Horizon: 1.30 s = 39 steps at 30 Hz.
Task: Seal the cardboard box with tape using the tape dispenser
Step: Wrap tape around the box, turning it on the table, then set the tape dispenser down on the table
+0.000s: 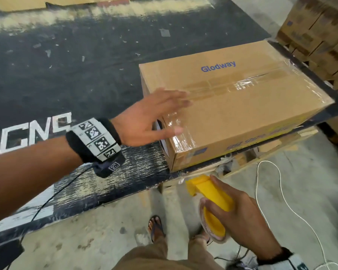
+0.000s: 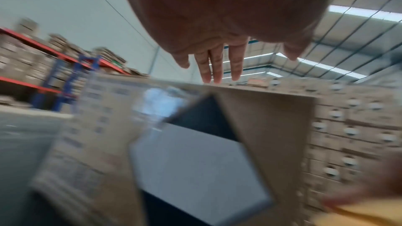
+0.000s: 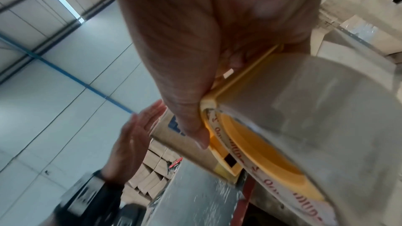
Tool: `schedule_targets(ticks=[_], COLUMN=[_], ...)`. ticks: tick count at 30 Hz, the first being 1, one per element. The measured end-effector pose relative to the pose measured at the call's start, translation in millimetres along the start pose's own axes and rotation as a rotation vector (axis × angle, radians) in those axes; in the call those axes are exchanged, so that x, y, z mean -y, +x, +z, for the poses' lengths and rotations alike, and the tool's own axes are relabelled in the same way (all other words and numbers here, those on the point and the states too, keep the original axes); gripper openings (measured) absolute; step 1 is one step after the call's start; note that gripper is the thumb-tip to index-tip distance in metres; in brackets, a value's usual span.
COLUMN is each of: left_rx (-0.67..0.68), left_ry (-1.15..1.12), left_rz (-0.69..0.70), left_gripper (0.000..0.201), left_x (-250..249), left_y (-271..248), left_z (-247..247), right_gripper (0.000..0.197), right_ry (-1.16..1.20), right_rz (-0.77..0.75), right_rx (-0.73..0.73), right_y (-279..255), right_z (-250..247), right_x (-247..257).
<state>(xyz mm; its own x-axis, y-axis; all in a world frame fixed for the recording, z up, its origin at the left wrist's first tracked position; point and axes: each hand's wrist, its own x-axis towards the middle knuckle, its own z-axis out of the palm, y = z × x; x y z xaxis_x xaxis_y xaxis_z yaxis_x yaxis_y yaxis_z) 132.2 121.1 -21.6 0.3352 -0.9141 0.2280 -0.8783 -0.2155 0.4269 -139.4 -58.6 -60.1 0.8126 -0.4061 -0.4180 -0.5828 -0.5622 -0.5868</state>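
A brown cardboard box printed "Glodway" lies on the black table, its flaps closed. Clear tape runs along its top seam and down the near end. My left hand is open, fingers straight, at the box's near left corner, thumb by the taped end face; in the left wrist view its fingers reach the box edge. My right hand grips the yellow tape dispenser with its roll of clear tape below the table's edge, apart from the box.
Stacks of cardboard boxes stand at the right, and more fill red and blue shelving in the left wrist view. A white cable lies on the concrete floor. My sandalled foot stands below the table edge.
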Motion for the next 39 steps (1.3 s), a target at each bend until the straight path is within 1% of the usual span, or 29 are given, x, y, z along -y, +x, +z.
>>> schedule_targets(ticks=[2, 3, 6, 8, 12, 16, 19, 22, 24, 26, 28, 30, 32, 34, 35, 38, 39], left_rx=[0.041, 0.046, 0.067, 0.091, 0.047, 0.015, -0.023, -0.046, -0.056, -0.044, 0.020, 0.087, 0.095, 0.067, 0.053, 0.017, 0.007], left_ry=[0.059, 0.070, 0.048, 0.060, -0.029, -0.074, -0.148, -0.159, -0.122, -0.033, 0.077, 0.192, 0.323, 0.416, 0.441, 0.448, 0.439], left_rz=[0.065, 0.076, 0.035, -0.006, -0.044, -0.046, -0.027, -0.011, -0.018, -0.058, -0.169, -0.290, -0.351, -0.358, -0.355, -0.348, -0.351], left_gripper=[0.072, 0.070, 0.062, 0.063, 0.061, 0.057, 0.057, 0.060, 0.062, 0.066, 0.069, 0.069, 0.066, 0.066, 0.066, 0.064, 0.063], left_x=[-25, -29, -34, -40, -76, -119, -152, -183, -199, -208, -208, -200, -195, -193, -193, -190, -190], left_y=[-3, -3, 1, 6, 30, 80, 129, 187, 230, 272, 308, 331, 340, 339, 337, 335, 335], left_z=[18, 24, 24, 22, 30, 52, 74, 99, 117, 136, 155, 175, 191, 200, 202, 206, 207], right_gripper=[0.067, 0.067, 0.067, 0.069, 0.074, 0.079, 0.075, 0.071, 0.069, 0.066, 0.067, 0.071, 0.074, 0.071, 0.066, 0.041, 0.039], right_ry=[0.025, 0.039, 0.110, 0.164, 0.270, 0.344, 0.371, 0.358, 0.362, 0.409, 0.453, 0.437, 0.375, 0.305, 0.284, 0.205, 0.167], right_rz=[-0.036, -0.046, -0.064, -0.071, -0.052, -0.040, -0.058, -0.095, -0.134, -0.157, -0.177, -0.194, -0.201, -0.177, -0.162, -0.138, -0.130], right_rx=[-0.018, -0.029, -0.066, -0.116, -0.278, -0.461, -0.563, -0.659, -0.691, -0.669, -0.621, -0.565, -0.512, -0.464, -0.437, -0.343, -0.325], right_y=[2, 4, 4, 3, 6, 14, 28, 58, 87, 123, 163, 209, 252, 285, 297, 325, 333], right_z=[-4, -6, -17, -28, -60, -113, -161, -206, -237, -263, -285, -301, -311, -315, -316, -316, -314], right_x=[-6, -8, -16, -25, -53, -83, -111, -147, -173, -197, -215, -231, -243, -246, -244, -239, -239])
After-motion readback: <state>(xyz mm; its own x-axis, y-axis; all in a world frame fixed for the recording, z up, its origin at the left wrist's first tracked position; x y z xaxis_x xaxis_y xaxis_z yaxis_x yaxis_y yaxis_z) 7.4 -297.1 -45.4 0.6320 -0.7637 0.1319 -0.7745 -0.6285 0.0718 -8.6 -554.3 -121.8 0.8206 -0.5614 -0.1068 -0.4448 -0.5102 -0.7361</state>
